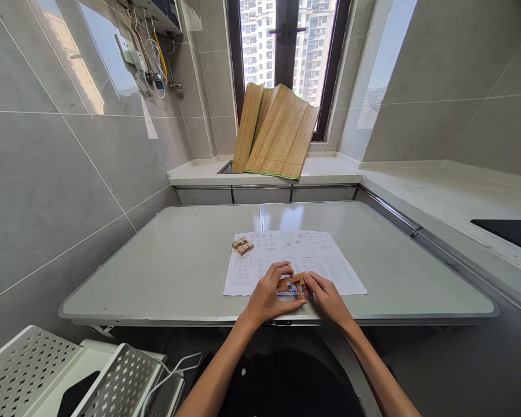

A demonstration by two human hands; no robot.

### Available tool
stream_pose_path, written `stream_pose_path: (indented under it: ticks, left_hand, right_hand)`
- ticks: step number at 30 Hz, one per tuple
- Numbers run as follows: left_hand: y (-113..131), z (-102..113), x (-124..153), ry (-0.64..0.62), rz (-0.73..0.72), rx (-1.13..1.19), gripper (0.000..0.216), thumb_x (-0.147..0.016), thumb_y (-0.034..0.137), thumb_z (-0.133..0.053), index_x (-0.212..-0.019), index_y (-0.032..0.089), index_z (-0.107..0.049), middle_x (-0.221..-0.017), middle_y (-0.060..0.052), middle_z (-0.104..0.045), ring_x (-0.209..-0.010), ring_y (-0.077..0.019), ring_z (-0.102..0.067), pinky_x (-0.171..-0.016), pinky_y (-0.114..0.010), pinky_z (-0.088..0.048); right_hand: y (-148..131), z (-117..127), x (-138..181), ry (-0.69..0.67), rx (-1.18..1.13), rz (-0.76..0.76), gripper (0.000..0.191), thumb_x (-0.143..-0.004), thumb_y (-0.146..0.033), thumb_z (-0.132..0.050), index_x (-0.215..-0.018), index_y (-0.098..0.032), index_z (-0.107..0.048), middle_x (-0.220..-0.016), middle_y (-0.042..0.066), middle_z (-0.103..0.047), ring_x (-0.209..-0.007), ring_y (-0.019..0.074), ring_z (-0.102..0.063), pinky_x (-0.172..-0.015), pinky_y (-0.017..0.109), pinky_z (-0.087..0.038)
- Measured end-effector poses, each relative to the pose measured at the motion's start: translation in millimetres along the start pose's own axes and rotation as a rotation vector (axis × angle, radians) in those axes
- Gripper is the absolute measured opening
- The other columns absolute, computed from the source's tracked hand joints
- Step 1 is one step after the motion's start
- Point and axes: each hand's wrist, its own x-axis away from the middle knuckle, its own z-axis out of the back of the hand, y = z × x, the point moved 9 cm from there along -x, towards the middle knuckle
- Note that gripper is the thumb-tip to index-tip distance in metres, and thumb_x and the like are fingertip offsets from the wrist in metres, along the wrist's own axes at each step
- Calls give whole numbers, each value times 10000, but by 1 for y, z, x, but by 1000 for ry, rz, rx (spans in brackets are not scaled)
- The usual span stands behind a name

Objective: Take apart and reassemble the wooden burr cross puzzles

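Note:
Both of my hands meet over the near edge of a printed paper sheet [295,255] on a grey table [178,272]. My left hand [269,292] and my right hand [327,296] have their fingers closed around a small wooden puzzle assembly [292,282], each pinching one end of it. A second cluster of small wooden blocks [242,245] rests on the sheet's far left corner, a hand's length beyond my left hand.
A rolled bamboo mat [275,130] leans against the window at the back counter. A white counter with a dark cooktop [510,231] runs along the right. A perforated white metal rack [69,370] stands at the lower left, beside the tiled wall.

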Motion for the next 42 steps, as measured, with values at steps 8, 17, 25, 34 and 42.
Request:
stream_pose_path:
  ticks: [8,17,25,34,42]
  left_hand:
    - [1,1,-1,-31,42,96,500,-788,328,-839,-1245,249,-651,-1526,-130,-423,-1144,-271,-677,-974,-420,-591]
    - [-9,1,-1,3,118,196,365,-770,333,-861,-1108,242,-757,-1492,-106,-453,-870,-156,-691,-866,-387,-625]
    - [-13,4,-5,33,56,176,141,-793,289,-854,-930,306,-827,-1508,-53,-460,-1298,-289,-540,-1102,-491,-497]
    - [-12,7,-5,12,74,102,177,-741,309,-895,-907,330,-837,-1519,-38,-492,-1418,-325,-440,-1181,-511,-387]
    - [-30,34,6,294,281,289,201,-990,377,-605,-1085,216,-681,-1165,-96,-718,-1104,-237,-684,-1014,-412,-513]
  right_hand:
    - [3,-4,-2,-48,-80,-38,498,-997,-641,-457,-804,-215,-630,-724,10,-617,-694,192,-542,-716,308,-449]
    - [4,-1,-3,-12,-47,-52,532,-978,-661,-478,-696,-213,-538,-662,-14,-528,-662,171,-480,-667,286,-391]
    - [8,5,-3,52,-53,-60,522,-974,-655,-499,-716,-206,-567,-682,-7,-544,-678,173,-484,-672,286,-382]
    - [12,24,1,255,-149,-73,493,-990,-620,-500,-706,-219,-534,-682,-14,-489,-661,166,-439,-645,283,-366]
    - [14,28,4,315,-146,-92,493,-977,-629,-516,-702,-220,-539,-669,-17,-489,-651,166,-439,-648,283,-367]
